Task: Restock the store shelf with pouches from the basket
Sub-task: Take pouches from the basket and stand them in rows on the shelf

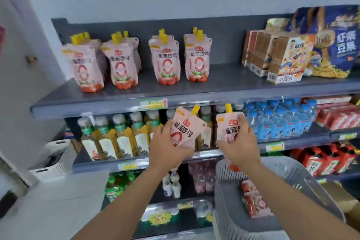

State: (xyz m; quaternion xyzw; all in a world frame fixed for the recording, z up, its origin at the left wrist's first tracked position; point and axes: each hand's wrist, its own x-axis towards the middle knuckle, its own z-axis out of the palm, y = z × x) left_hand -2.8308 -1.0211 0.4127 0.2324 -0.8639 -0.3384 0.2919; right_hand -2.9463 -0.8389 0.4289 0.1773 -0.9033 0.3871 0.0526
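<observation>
Left hand (165, 152), right hand (240, 147) grip 番茄沙司 pouches (187, 128).

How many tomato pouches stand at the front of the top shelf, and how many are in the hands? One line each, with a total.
Front pouches on the top shelf: 4
Held pouches, one in the left hand, one in the right hand: 2
Total: 6

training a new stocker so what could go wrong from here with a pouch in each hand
1. The left hand and right hand each grip a pouch, so neither can steady the standing rows.
2. The leftmost row on the top shelf leans; pushing one in might topple it.
</observation>
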